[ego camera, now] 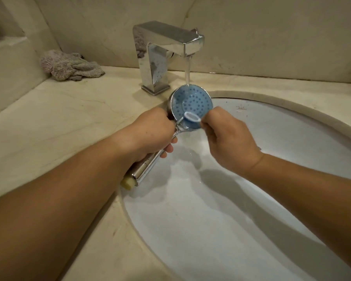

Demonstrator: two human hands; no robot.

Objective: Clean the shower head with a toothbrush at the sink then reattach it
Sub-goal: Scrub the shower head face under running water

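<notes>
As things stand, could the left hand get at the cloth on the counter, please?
Probably not yet: the left hand grips the shower head by its handle under the running tap. The counter between it and the cloth looks unobstructed, so it would first need to let go.

Two bare forearms are showing, reaching in from the lower left and lower right corners of the view. Neither one is wearing a sleeve, and the arms are showing uncovered as far back as the edges of the view. The left hand (150, 134) is wearing no glove, ring or band that is visible. The right hand (229, 142) is likewise showing bare, and its wrist is carrying no watch or bracelet. Fingernails are showing short and unpainted on the left hand's fingertips (168, 149). A natural crease is showing at the right wrist where the hand is meeting the forearm. No other clothing is appearing.
</notes>
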